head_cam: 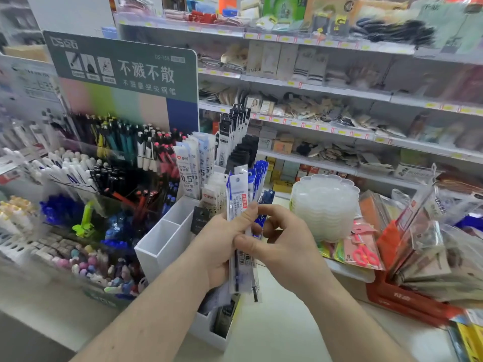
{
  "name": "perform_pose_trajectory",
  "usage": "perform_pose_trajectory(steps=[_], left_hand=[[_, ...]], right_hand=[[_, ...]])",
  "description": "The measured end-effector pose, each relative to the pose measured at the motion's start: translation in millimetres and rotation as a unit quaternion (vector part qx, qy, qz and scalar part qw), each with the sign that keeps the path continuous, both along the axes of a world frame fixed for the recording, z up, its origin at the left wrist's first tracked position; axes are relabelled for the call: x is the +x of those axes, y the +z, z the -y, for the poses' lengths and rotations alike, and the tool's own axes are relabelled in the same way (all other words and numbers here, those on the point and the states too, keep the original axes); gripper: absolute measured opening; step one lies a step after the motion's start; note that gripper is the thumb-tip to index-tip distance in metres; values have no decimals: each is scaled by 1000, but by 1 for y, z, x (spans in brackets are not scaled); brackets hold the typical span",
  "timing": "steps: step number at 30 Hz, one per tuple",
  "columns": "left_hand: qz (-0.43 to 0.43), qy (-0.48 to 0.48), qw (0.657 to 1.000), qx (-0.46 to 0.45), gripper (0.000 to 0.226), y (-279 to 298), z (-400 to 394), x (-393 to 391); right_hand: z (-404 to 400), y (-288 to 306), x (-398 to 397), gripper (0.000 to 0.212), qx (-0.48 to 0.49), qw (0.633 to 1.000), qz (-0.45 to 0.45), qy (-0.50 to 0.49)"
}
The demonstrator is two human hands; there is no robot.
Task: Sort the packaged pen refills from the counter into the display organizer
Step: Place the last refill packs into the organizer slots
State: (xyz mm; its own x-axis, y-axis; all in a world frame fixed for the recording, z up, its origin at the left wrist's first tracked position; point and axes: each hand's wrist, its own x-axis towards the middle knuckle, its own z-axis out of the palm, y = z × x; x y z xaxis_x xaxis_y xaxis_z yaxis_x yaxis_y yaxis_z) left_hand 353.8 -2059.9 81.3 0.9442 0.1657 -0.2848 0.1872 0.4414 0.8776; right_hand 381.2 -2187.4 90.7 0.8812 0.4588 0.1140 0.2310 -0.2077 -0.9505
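Refill packs sat gripped in my left hand, my right hand pinching one; the organizer held many already, front slots unfilled.

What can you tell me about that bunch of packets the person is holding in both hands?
The bunch of refill packets is a handful of long, narrow, clear plastic sleeves with white and blue printed labels; dark thin refills show through near the bottom. They stand roughly upright, fanned slightly. The left hand grips them around the middle, while the right hand pinches one from the side. Behind stands the white organizer.
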Motion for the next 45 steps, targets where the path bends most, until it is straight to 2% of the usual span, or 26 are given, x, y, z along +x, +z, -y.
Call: perform_pose_trajectory(steps=[2,6,13,18,25,28,31,33,35,37,38,39,41,44,45], left_hand=[[-29,-41,998,-37,64,0,-2,0],[-12,-108,993,-56,33,-3,-2,-4],[43,-130,991,8,37,-6,-1,-3],[51,-114,992,32,33,-2,1,0],[46,-99,990,86,26,0,-2,4],[44,-77,993,74,25,2,-6,2],[21,-54,997,55,30,3,-11,3],[6,-56,998,34,34,3,-13,3],[4,-60,998,25,31,4,-13,2],[20,-64,997,45,19,4,-12,0],[30,-67,996,60,16,4,-12,-1],[37,-66,995,70,18,4,-12,-1],[38,-57,995,67,23,3,-14,-3],[19,-39,999,16,12,4,-14,-5],[16,-32,999,-4,14,5,-15,-6]], right_hand=[[2,-2,1,33,16,1000,-6,-11],[10,-9,3,24,28,998,-32,-55],[18,-12,3,21,130,978,-134,-92],[16,-10,5,18,218,941,-233,-116],[10,-9,12,15,274,910,-282,-132],[16,-10,23,16,320,875,-327,-156],[26,-12,35,21,326,837,-421,-123],[32,-14,38,33,310,826,-465,-72],[38,-17,37,43,309,821,-479,-10],[41,-19,35,39,328,811,-483,48],[42,-21,34,44,335,807,-482,67],[42,-21,33,46,338,808,-477,74],[42,-19,32,33,328,825,-457,51],[40,-11,28,41,303,852,-426,19],[38,-9,26,42,299,859,-416,16]])
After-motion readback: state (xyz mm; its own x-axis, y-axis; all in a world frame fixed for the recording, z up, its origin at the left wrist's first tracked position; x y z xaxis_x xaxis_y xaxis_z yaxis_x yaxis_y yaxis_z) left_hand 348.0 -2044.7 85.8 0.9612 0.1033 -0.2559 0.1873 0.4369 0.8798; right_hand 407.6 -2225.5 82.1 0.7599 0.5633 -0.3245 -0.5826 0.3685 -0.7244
